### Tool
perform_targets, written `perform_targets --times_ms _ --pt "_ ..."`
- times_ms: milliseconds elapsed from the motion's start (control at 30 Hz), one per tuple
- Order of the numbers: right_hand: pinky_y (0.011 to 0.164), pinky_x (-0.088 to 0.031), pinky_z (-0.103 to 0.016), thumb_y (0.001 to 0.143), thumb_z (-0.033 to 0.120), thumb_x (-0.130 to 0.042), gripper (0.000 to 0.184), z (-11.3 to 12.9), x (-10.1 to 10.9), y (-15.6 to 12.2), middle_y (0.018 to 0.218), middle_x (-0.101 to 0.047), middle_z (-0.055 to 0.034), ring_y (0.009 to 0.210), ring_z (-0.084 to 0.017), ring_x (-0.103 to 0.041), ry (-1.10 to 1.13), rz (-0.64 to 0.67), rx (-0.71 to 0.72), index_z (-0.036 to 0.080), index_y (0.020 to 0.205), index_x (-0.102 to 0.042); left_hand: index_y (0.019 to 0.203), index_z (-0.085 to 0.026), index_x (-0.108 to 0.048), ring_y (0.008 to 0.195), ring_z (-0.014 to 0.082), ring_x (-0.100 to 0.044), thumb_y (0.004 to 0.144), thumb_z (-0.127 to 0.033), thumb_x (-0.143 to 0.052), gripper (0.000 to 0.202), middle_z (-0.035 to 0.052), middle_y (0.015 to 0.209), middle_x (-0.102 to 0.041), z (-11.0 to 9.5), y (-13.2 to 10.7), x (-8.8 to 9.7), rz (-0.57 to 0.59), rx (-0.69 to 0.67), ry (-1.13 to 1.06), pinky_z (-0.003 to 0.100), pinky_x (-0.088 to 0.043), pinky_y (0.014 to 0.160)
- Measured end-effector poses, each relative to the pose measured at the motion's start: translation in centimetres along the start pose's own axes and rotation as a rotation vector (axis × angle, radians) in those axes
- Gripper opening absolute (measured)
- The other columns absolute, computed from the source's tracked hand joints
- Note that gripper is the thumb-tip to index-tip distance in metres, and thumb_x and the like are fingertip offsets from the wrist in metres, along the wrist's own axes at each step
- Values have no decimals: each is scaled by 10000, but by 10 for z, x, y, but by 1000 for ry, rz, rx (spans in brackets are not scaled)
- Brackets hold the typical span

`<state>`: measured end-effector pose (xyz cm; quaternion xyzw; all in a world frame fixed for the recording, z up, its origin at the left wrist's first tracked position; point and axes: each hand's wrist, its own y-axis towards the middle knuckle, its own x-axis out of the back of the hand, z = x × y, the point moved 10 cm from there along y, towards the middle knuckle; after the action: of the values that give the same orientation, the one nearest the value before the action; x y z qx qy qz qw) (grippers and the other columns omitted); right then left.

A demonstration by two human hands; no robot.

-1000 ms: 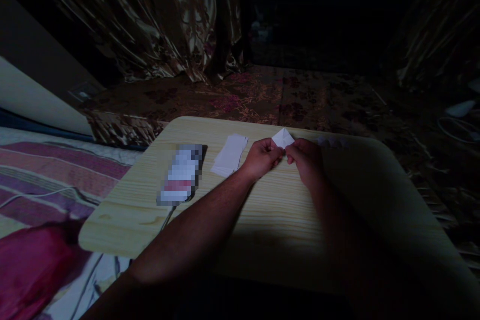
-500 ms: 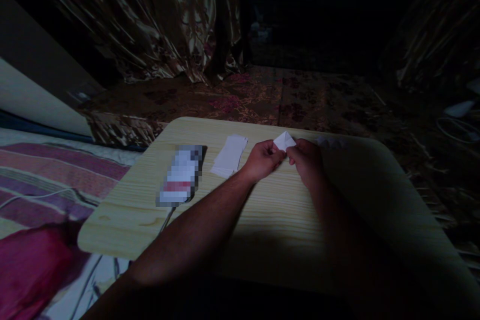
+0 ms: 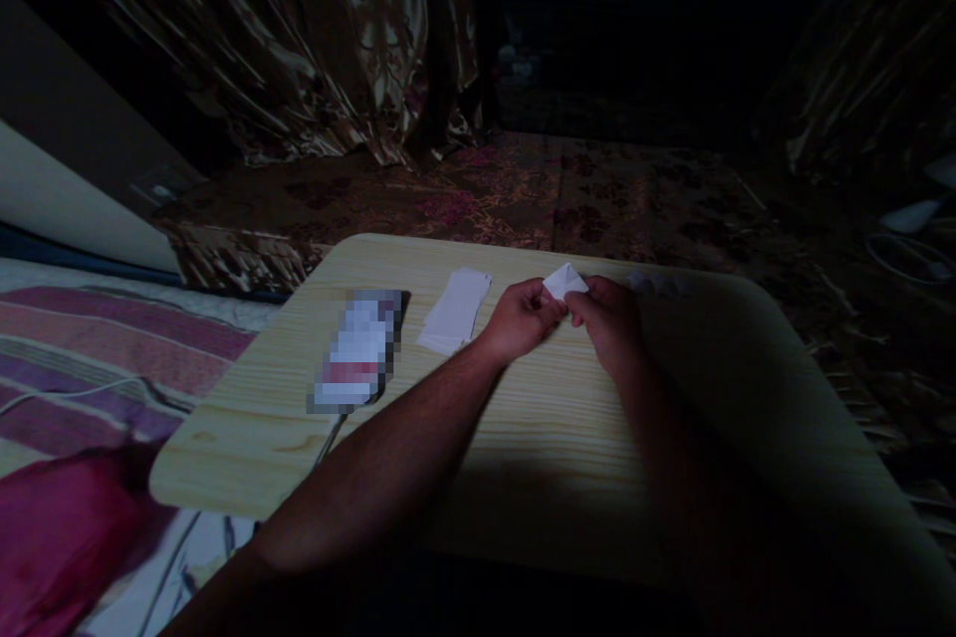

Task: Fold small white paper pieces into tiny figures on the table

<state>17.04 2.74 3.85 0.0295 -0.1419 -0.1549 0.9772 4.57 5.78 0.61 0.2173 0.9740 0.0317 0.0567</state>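
A small piece of white paper [image 3: 566,280], folded to a pointed top with creases running down from the tip, is held between both hands above the wooden table [image 3: 538,438]. My left hand [image 3: 521,320] is closed on its left side, thumb and fingers pinching the lower edge. From the right, my right hand [image 3: 608,311] pinches the paper with its thumb across the lower front. Left of my left hand lies a stack of white paper strips [image 3: 455,307]. Several small pale folded pieces [image 3: 657,285] sit in shadow beyond my right hand.
A blurred-out phone-like device [image 3: 355,350] with a cable lies on the table's left part. Beside the table are a striped bedspread [image 3: 112,348] and a red cloth [image 3: 67,537]. Patterned curtains [image 3: 395,30] hang behind. A white object with a coiled cord [image 3: 911,217] is at far right.
My right thumb has shifted slightly left and up across the front of the folded paper. Both hands keep their grip; the view has moved very slightly.
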Motion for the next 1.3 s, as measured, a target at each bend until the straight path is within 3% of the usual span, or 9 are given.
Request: perform_targets --times_ms 500,700,1300 --pt "501 -348 -253 703 308 -616 128 0 -1 2 531 -571 37 518 -133 -505 2 20 60 183 715 -643 725 -150 -538 494 51 -379 745 -392 -744 318 -46 570 -492 -4 -1 -3 26 -45 17 212 -270 503" --pt "491 -323 -253 706 325 -620 146 -3 1 2 514 -564 36 509 -129 -486 -5 9 41 187 658 -628 729 -151 -548 498 57 -387 742 -386 -739 303 -41 579 -501 -2 -1 -2 24 -38 41 215 -266 502" --pt "494 -329 -260 713 347 -622 171 -3 -1 3 514 -567 27 499 -132 -476 -15 10 56 197 635 -597 698 -160 -525 492 60 -386 717 -346 -732 279 -39 560 -501 -4 -2 3 -48 -28 38 215 -260 496"
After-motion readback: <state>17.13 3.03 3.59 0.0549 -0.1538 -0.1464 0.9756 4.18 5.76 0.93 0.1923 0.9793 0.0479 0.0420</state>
